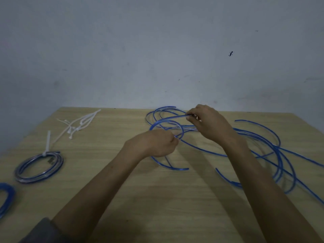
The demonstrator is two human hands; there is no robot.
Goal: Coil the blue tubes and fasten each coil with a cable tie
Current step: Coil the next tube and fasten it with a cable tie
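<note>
Judging by its springy arcs, the loose blue tube [201, 148] sprawled over the tabletop's [157, 199] far right looks light, stiffish and slick; I'd grip where loops cross. My left hand [157, 144] pinches a small loop, my right hand [208, 123] pinches a strand beyond. Fingertips are hidden, and another blue coil [6, 195] is cut off at left.

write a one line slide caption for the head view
Both hands, left and right, wind a loose blue tube beside one tied coil.
</note>
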